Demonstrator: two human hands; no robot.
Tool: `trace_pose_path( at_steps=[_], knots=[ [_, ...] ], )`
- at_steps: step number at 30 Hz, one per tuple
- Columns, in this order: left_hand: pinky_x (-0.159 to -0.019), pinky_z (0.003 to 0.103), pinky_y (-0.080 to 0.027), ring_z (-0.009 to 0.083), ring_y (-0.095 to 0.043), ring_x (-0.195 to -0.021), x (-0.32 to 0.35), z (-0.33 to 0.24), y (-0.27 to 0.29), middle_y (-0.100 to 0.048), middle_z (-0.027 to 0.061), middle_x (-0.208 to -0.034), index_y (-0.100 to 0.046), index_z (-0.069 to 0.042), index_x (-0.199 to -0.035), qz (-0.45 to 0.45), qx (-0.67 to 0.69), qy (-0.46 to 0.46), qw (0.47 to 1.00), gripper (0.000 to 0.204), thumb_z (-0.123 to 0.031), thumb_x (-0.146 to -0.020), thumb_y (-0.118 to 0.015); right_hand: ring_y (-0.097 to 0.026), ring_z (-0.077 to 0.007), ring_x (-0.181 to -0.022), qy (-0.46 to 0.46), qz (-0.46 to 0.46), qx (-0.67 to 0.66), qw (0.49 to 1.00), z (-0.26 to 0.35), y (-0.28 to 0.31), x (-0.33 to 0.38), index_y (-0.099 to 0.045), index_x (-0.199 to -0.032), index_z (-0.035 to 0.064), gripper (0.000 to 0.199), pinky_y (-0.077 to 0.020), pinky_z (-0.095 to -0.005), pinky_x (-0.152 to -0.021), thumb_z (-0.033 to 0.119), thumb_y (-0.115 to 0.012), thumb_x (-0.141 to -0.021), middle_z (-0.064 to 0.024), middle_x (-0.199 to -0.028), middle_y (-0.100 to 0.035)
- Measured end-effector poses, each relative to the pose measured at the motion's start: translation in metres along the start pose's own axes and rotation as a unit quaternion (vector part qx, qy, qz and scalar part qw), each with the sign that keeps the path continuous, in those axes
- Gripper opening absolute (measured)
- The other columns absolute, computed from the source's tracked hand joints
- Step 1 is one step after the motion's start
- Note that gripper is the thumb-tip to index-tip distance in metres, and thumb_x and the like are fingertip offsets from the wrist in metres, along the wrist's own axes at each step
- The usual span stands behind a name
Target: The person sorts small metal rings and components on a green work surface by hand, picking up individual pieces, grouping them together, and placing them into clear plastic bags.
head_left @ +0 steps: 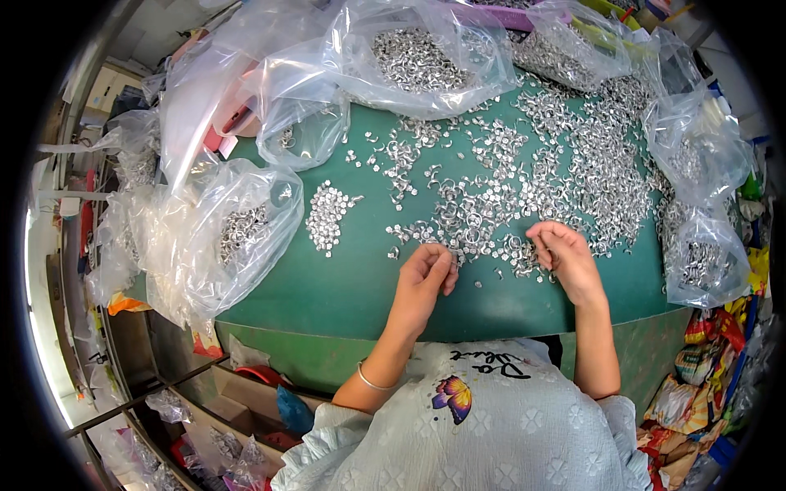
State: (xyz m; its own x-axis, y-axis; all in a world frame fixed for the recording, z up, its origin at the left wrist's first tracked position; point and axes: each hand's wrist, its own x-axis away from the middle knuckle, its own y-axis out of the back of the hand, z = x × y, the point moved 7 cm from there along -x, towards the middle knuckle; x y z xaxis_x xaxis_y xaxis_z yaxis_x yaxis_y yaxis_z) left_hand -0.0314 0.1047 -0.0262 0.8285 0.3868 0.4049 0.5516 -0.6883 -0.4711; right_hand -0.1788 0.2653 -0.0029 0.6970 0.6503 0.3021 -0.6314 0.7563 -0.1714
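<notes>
Many small silver metal pieces point(483, 204), several of them curved like open rings, lie scattered over a green tabletop point(327, 286). At the near edge of this spread is my left hand point(426, 277), fingers curled in and thumb pressed to the index finger. Whatever it pinches is too small to make out. My right hand point(567, 258) is raised at the near right of the pieces, its thumb and fingers drawn together; any piece between them cannot be told. To the left of my hands sits a separate compact cluster of small silver pieces point(327, 215).
Clear plastic bags of silver pieces stand at the left point(246, 237), the back point(417, 61) and the right point(704, 254). Behind them are a purple basket point(499, 16) and a pink object point(214, 139). An open compartmented drawer point(237, 389) with small bags lies below the table's left edge.
</notes>
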Motion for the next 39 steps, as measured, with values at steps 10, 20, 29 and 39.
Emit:
trace_pose_path(
  at_steps=[10, 20, 29, 39],
  knots=[
    [-0.052, 0.020, -0.036, 0.0060, -0.046, -0.060, 0.000, -0.002, -0.001, -0.053, 0.0008, -0.074, -0.052, -0.001, -0.095, 0.010, -0.085, -0.035, 0.996, 0.006, -0.007, -0.094, -0.053, -0.052, -0.0240, -0.057, 0.091, -0.036, 0.421, 0.902, 0.006, -0.010, -0.008, -0.054, -0.081, 0.0005, 0.015, -0.0409, -0.0322, -0.051, 0.006, -0.067, -0.080, -0.0083, -0.072, -0.052],
    [-0.053, 0.021, -0.037, 0.0081, -0.046, -0.060, 0.003, 0.004, -0.006, -0.054, 0.0021, -0.075, -0.052, -0.001, -0.096, 0.033, -0.047, -0.005, 0.998, 0.008, -0.008, -0.094, -0.052, -0.039, -0.0112, -0.051, -0.039, 0.084, -0.214, 0.972, 0.001, -0.037, -0.024, -0.059, -0.094, 0.0024, 0.015, -0.0293, -0.0233, -0.040, 0.013, -0.060, -0.084, -0.0068, -0.078, -0.053],
    [-0.053, 0.021, -0.037, 0.0083, -0.046, -0.059, 0.005, 0.004, 0.001, -0.054, 0.0023, -0.077, -0.052, 0.000, -0.097, 0.021, -0.036, -0.008, 0.999, 0.008, -0.008, -0.094, -0.052, -0.049, -0.0196, -0.043, 0.258, -0.084, 0.508, 0.818, 0.005, -0.073, -0.037, -0.062, -0.087, 0.0026, 0.019, -0.0389, -0.0321, -0.044, 0.015, -0.073, -0.077, -0.0095, -0.054, -0.053],
    [-0.052, 0.021, -0.036, 0.0085, -0.046, -0.059, 0.006, 0.004, 0.004, -0.054, 0.0020, -0.075, -0.053, -0.001, -0.096, 0.025, -0.014, -0.006, 1.000, 0.007, -0.008, -0.093, -0.053, -0.034, -0.0050, -0.044, -0.096, 0.133, -0.318, 0.934, -0.007, -0.046, -0.033, -0.053, -0.092, 0.0033, 0.009, -0.0226, -0.0167, -0.035, 0.011, -0.054, -0.088, -0.0016, -0.066, -0.050]
  ],
)
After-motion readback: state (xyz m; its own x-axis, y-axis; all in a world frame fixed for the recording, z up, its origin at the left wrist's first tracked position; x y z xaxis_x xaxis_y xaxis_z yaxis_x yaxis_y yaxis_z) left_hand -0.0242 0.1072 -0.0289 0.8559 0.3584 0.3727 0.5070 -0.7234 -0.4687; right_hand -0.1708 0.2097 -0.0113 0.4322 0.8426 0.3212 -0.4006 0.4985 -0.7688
